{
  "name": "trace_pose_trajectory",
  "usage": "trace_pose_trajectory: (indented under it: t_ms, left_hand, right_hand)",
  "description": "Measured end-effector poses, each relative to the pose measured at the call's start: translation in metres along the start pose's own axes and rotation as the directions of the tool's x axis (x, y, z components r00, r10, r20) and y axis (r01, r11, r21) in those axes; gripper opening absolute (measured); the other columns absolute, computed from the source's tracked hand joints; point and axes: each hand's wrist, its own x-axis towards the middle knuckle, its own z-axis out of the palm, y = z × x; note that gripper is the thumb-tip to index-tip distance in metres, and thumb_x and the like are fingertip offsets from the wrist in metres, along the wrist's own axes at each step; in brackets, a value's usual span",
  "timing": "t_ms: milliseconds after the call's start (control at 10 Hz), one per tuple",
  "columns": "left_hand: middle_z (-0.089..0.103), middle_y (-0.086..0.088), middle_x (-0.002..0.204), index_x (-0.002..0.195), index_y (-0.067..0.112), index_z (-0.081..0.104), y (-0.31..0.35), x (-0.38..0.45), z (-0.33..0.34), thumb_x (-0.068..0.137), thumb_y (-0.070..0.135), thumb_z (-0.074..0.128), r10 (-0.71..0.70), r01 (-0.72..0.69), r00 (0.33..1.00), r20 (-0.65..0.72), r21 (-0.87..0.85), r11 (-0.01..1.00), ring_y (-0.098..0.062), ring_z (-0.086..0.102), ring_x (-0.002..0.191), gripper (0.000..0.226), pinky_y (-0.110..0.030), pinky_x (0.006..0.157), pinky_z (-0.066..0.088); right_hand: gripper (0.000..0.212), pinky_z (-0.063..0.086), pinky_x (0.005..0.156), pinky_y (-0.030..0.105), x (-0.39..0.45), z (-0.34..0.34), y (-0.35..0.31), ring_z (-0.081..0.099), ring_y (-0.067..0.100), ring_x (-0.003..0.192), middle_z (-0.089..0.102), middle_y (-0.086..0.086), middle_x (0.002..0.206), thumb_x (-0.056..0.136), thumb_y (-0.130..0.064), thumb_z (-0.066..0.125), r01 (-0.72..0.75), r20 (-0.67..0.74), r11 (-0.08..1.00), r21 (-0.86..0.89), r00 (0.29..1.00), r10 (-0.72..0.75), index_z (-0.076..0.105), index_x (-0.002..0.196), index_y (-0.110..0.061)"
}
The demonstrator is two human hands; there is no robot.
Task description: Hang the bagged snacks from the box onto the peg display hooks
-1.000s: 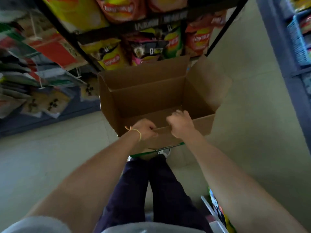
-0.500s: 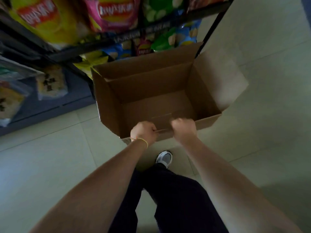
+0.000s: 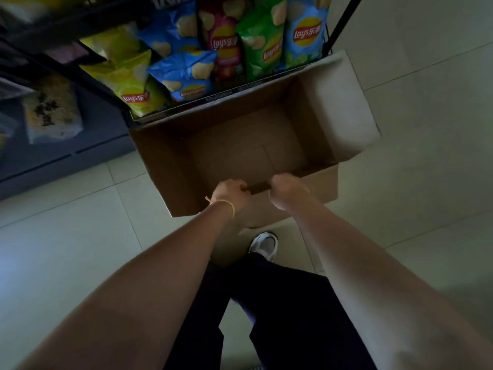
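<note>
Shop aisle: black wire display rack [image 3: 88, 68] stocked with branded crisp bags [image 3: 304, 36] in blue, green, pink and yellow; packaged goods [image 3: 50, 110] on neighbouring dark shelving [image 3: 66, 156]; pale tiled floor [image 3: 426, 156].

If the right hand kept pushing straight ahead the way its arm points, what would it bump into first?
Probably the inside of the open brown cardboard box, whose near edge the right hand grips. No snack bags show inside it, so its bare floor or far wall comes first; depth is unclear.
</note>
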Motion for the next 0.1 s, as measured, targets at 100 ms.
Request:
trace_pose_trajectory:
  t_ms: [100]
  left_hand:
    - [0.067,-0.001,0.127,0.122,0.026,0.070,0.0019,-0.0216,-0.0105,0.099,0.023,0.051,-0.016,0.017,1.000,0.010,-0.132,0.991,-0.021,0.063,0.111,0.030,-0.028,0.089,0.049]
  right_hand:
    - [0.019,0.054,0.079,0.037,-0.0165,-0.0049,-0.0045,0.062,0.028,0.092,0.067,0.012,0.103,0.096,-0.007,0.049,0.021,-0.026,0.998,0.057,0.999,-0.019,0.066,0.103,-0.009]
